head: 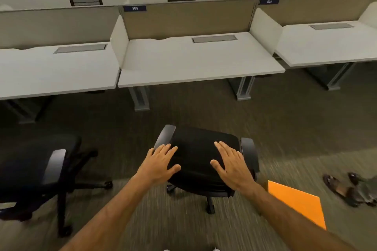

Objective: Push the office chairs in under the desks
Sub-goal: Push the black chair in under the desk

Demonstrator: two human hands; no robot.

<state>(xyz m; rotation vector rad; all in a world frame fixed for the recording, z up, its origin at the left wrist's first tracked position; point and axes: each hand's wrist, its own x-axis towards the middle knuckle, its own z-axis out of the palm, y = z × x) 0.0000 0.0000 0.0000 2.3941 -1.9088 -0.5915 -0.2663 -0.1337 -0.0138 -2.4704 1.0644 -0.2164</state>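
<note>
A black office chair (201, 149) with grey armrests stands on the carpet in front of the middle white desk (195, 61), apart from its edge. My left hand (160, 162) and my right hand (230, 162) lie flat with spread fingers over the chair's near side, between the armrests; I cannot tell whether they touch it. A second black office chair (36, 167) stands at the left, out from the left desk (51, 75).
A third white desk (330, 47) is at the right. Beige partitions (183, 18) divide the desks. An orange sheet (299, 201) lies on the floor at the right. Another person's sandalled feet (344, 187) stand at the far right.
</note>
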